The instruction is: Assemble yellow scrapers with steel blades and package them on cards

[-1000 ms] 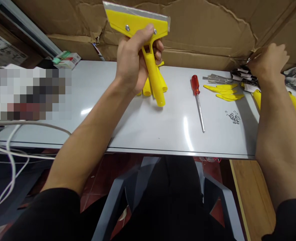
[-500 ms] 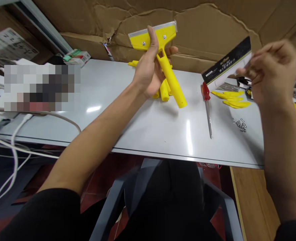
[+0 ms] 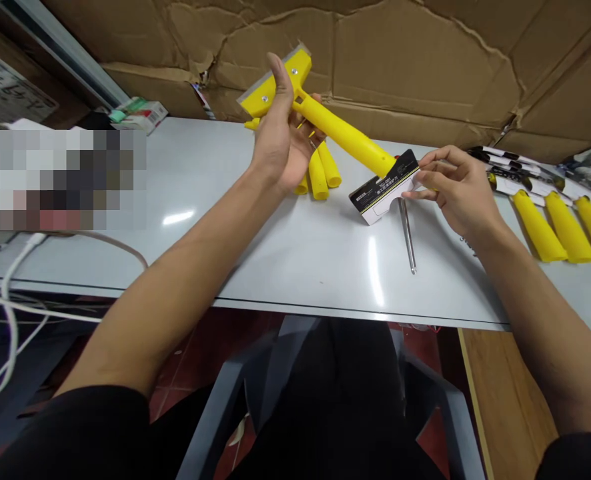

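Note:
A yellow scraper with a wide metal blade is held up by my left hand, thumb across its head. The handle slants down to the right. My right hand pinches a black-and-white cardboard packaging card at its right side. The card is at the end of the scraper's handle, which seems to pass into or behind the card; I cannot tell which. Below the left hand, several yellow scraper handles lie on the table. A screwdriver's metal shaft shows under the card, its red grip mostly hidden.
Scrapers with cards on them lie in a row at the right of the white table. Small screws are mostly hidden by my right hand. White cables and a small box are at the left. Cardboard stands behind.
My right hand has brought the card left and down to the end of the scraper's handle. The scraper has turned, so its handle slants more to the right.

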Demonstrator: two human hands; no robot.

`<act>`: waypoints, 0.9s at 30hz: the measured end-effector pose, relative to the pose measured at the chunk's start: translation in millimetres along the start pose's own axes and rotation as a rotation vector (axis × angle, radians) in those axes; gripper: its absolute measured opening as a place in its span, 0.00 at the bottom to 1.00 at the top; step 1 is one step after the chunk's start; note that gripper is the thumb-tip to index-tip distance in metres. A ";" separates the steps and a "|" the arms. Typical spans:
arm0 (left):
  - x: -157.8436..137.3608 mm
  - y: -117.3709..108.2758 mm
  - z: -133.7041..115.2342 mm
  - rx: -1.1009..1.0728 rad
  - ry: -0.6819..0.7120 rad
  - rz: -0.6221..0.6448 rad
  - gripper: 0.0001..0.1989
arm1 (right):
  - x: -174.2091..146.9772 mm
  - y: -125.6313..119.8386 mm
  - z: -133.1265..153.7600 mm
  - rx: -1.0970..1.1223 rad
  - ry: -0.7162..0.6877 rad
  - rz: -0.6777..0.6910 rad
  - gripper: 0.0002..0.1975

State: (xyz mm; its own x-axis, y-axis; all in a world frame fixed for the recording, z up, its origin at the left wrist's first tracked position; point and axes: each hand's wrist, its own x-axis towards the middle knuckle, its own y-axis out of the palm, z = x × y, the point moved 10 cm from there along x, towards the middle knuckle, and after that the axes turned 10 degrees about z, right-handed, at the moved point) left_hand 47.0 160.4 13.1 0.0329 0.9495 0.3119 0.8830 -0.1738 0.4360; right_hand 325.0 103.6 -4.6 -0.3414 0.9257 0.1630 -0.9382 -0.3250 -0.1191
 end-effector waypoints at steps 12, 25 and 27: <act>-4.1 3.3 8.5 -0.052 -0.043 -0.016 0.20 | 0.9 10.6 -7.3 0.016 0.024 0.045 0.18; 2.6 -6.6 2.0 0.039 -0.038 -0.017 0.23 | -3.5 10.5 -2.1 0.114 0.016 0.020 0.16; 0.5 -7.1 0.1 -0.028 -0.042 -0.055 0.22 | -5.1 9.9 -1.7 0.112 0.027 0.008 0.15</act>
State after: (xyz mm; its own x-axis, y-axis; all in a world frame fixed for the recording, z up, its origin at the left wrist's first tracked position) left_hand 40.8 162.1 10.1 0.0047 0.9680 0.2508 0.8706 -0.1274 0.4752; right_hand 317.5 96.0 -8.3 -0.3488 0.9273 0.1361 -0.9364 -0.3508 -0.0103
